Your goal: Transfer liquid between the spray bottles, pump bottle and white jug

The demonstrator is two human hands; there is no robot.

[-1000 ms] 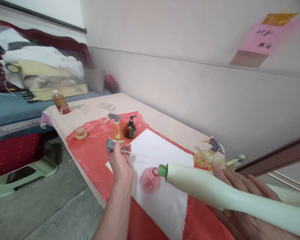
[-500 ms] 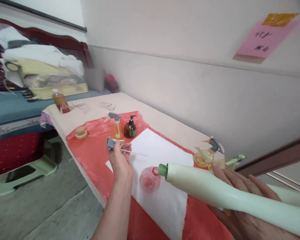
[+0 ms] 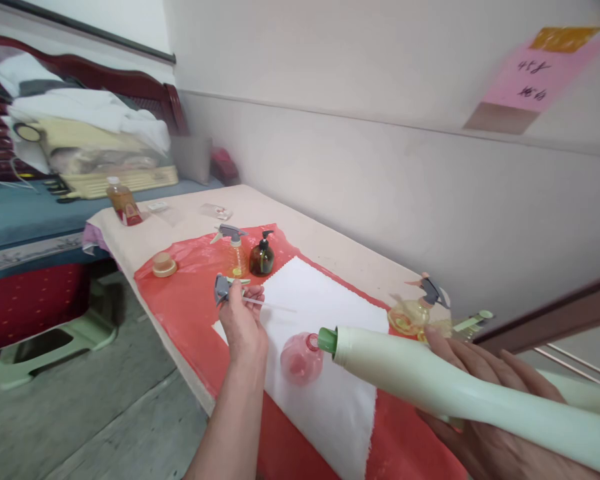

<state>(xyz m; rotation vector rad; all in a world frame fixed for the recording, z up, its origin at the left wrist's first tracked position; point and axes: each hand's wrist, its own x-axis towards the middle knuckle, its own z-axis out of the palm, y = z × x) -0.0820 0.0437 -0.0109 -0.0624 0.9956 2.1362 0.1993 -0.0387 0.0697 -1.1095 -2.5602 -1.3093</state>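
Above the beige table [image 3: 260, 207], right fingers [image 3: 483, 361] grip a long, pale-green plastic bottle [image 3: 400, 360] sideways, mouth [image 3: 327, 341] pointing left; left fingers [image 3: 236, 295] pinch a grey plastic sprayer [image 3: 221, 288].

There are two hands [image 3: 243, 327] [image 3: 485, 362], one loose spray head [image 3: 223, 289], one pale green jug [image 3: 420, 373], one pink bottle [image 3: 300, 363], two bottles with spray heads fitted [image 3: 237, 261] [image 3: 414, 315], one pump bottle [image 3: 261, 260] and one brown bottle [image 3: 124, 202]. Count also one tan lid [image 3: 165, 265], one white cloth [image 3: 325, 293], one red sheet [image 3: 190, 320], one table [image 3: 290, 227], one stool [image 3: 55, 357] and one note [image 3: 535, 77].
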